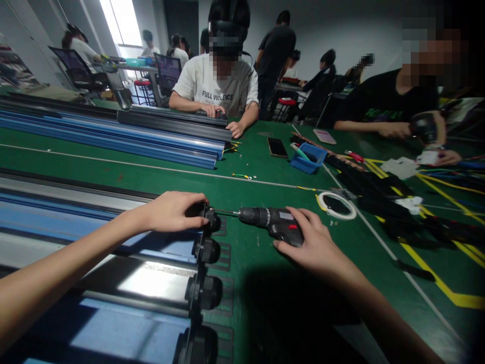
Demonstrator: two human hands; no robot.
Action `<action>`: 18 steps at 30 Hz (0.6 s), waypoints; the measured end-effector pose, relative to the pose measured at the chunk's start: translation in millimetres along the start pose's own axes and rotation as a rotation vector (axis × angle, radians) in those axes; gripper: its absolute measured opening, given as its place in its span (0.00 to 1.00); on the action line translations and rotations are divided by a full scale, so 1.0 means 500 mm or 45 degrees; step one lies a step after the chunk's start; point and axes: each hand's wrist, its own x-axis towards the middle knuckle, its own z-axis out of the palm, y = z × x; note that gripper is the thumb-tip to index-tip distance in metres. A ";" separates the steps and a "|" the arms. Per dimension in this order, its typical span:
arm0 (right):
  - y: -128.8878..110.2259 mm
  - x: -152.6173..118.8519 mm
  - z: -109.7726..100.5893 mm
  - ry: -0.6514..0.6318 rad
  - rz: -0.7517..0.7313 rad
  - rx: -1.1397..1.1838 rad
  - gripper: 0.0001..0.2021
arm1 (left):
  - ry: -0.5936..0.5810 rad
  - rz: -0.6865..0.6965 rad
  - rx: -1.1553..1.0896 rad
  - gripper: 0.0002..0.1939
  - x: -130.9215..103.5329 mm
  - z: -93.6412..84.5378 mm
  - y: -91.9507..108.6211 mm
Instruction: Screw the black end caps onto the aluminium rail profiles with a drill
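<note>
Right hand [312,235] wrapped round the drill [271,218], left hand [170,210] pinching the black end cap [206,209] at its nine o'clock, I'd best keep the long bit [226,212] square.

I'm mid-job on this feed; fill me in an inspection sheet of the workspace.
Surface: green table, small scraps on it.
Job's things: drill, its bit at a black fitting, contact unclear; bars at left.
Clutter: phone, blue tray, white coil.
Left hand: at a bar's end, grip unclear.
Right hand: holding the drill.
Cables: short yellow-green wire; dark bundle at right.
Surroundings: person across, person at right, more people behind.
</note>
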 end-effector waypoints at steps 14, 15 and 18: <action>-0.267 0.180 -0.073 -0.483 -0.733 0.413 0.17 | 0.089 0.004 0.195 0.43 0.001 0.013 -0.015; -0.279 0.202 -0.057 -0.598 -0.776 0.444 0.17 | 0.091 0.006 0.198 0.44 0.000 0.012 -0.017; -0.293 0.247 -0.014 -0.883 -0.859 0.528 0.18 | 0.072 0.029 0.176 0.43 -0.001 0.006 -0.022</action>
